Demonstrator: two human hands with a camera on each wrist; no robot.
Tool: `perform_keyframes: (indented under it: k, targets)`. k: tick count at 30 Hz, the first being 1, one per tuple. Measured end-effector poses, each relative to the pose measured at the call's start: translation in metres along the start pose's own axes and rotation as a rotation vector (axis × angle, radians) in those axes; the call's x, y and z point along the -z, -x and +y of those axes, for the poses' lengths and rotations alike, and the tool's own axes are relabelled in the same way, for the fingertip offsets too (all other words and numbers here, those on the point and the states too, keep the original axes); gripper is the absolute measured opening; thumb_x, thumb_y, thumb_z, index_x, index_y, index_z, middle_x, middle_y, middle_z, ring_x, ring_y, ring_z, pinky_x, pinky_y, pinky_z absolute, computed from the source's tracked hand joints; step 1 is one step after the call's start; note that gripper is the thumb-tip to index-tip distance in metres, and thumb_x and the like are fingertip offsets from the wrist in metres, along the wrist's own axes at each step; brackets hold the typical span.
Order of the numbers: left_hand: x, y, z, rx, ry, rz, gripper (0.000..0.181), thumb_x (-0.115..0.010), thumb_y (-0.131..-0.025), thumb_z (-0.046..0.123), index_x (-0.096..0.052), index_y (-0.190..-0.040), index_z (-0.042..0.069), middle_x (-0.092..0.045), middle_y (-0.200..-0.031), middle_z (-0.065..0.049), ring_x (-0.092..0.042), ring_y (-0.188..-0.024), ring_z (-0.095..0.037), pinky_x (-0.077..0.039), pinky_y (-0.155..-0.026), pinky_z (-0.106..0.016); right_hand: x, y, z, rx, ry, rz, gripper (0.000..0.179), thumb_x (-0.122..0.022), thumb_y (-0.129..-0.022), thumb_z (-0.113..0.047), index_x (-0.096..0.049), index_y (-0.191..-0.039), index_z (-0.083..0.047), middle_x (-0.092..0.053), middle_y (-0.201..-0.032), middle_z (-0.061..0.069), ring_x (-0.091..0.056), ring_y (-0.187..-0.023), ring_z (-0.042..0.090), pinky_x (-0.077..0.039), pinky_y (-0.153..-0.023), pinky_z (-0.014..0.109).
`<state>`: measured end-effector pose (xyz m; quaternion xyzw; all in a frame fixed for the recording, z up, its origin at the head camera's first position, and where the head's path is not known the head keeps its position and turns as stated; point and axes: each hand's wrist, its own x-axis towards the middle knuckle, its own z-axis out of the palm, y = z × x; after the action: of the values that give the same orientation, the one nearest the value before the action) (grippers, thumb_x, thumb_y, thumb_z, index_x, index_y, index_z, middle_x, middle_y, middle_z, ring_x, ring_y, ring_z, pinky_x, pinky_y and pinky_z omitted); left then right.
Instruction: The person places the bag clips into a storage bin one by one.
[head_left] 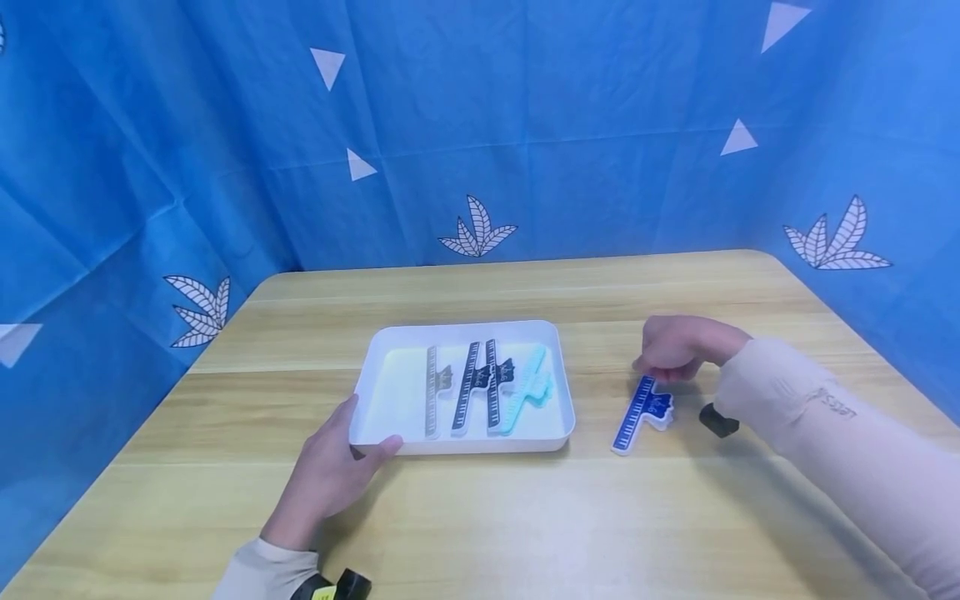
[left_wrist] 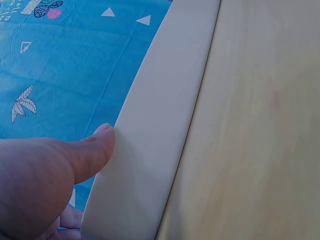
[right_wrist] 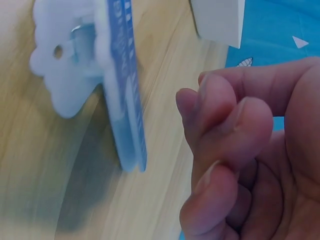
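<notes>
My left hand (head_left: pixel 335 461) grips the near-left corner of a white tray (head_left: pixel 480 446), its thumb along the rim. Inside lie piano-key pattern paper clips: one grey clip (head_left: pixel 431 392), two black clips (head_left: pixel 467 387) and a turquoise clip (head_left: pixel 525 392). Right of the tray, a blue-and-white clip (head_left: pixel 636 414) of the same kind lies on the table. My right hand (head_left: pixel 678 346) is over its far end; in the right wrist view the fingers are curled in with the thumb against them, and the blue clip (right_wrist: pixel 122 75) shows apart from them.
A light wood table (head_left: pixel 480 517) bears everything, with a blue patterned cloth (head_left: pixel 600 125) hanging behind it and at its sides. Black wrist devices show near both sleeves, the left device (head_left: pixel 352 583) low in the head view.
</notes>
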<state>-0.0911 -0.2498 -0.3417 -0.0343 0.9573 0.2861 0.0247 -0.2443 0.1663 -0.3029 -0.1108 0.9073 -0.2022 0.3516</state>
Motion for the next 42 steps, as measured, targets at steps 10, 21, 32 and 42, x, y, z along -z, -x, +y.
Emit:
perform_keyframes:
  k: [10, 21, 32, 42]
  targets:
    - [0.001, 0.001, 0.0, 0.027, -0.025, -0.001, 0.101, -0.059, -0.089, 0.058, -0.012, -0.152, -0.006, -0.023, -0.153, -0.031, -0.026, -0.136, -0.05, -0.027, -0.106, -0.063, -0.003, 0.002, 0.012, -0.035, 0.026, -0.073, 0.036, -0.054, -0.096, -0.018, -0.058, -0.061, -0.011, -0.049, -0.056, -0.003, -0.036, -0.047, 0.006, -0.033, -0.049, 0.018]
    - [-0.001, 0.005, -0.003, 0.027, -0.008, -0.008, 0.101, -0.058, -0.089, 0.061, -0.013, -0.153, -0.004, -0.026, -0.152, -0.03, -0.031, -0.134, -0.049, -0.03, -0.105, -0.063, -0.012, 0.001, 0.018, -0.037, 0.03, -0.136, 0.027, -0.057, -0.093, -0.02, -0.062, -0.068, -0.011, -0.051, -0.056, -0.003, -0.037, -0.048, 0.006, -0.032, -0.049, 0.018]
    - [0.0, 0.0, 0.001, 0.018, 0.0, -0.005, 0.1, -0.06, -0.09, 0.057, -0.012, -0.153, -0.004, -0.026, -0.152, -0.029, -0.031, -0.135, -0.047, -0.029, -0.105, -0.062, -0.007, 0.005, 0.018, -0.025, 0.099, -0.196, 0.024, -0.061, -0.092, -0.026, -0.065, -0.077, -0.009, -0.051, -0.056, -0.003, -0.037, -0.048, 0.009, -0.029, -0.049, 0.02]
    - [-0.001, 0.0, 0.001, 0.006, -0.006, 0.001, 0.099, -0.06, -0.09, 0.057, -0.013, -0.152, -0.004, -0.027, -0.151, -0.029, -0.032, -0.134, -0.048, -0.029, -0.105, -0.062, -0.005, 0.004, 0.02, 0.012, 0.091, -0.182, 0.029, -0.06, -0.093, -0.027, -0.062, -0.07, -0.01, -0.051, -0.056, -0.002, -0.039, -0.048, 0.009, -0.034, -0.051, 0.021]
